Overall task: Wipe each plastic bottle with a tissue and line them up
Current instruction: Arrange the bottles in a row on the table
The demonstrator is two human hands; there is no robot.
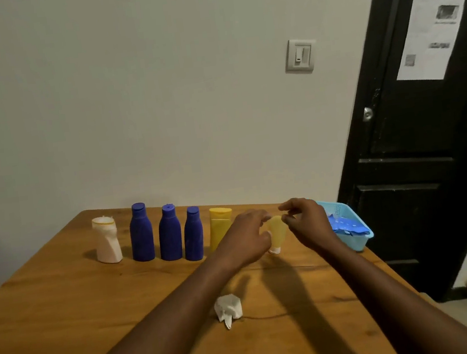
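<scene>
Along the far side of the wooden table (67, 315) stand a white bottle (107, 242), three blue bottles (141, 235) (170, 236) (193, 236) and a yellow bottle (218, 228), all in a row. To their right a small yellow tube (277, 234) stands upside down on its white cap. My left hand (247, 238) holds its left side between fingers and thumb. My right hand (305, 224) pinches its upper right edge with curled fingers. A crumpled white tissue (228, 310) lies on the table nearer to me, under my left forearm.
A light blue plastic basket (349, 221) with blue items inside sits at the table's right edge, just behind my right hand. A pale wall runs behind the table. A black door (416, 139) stands to the right.
</scene>
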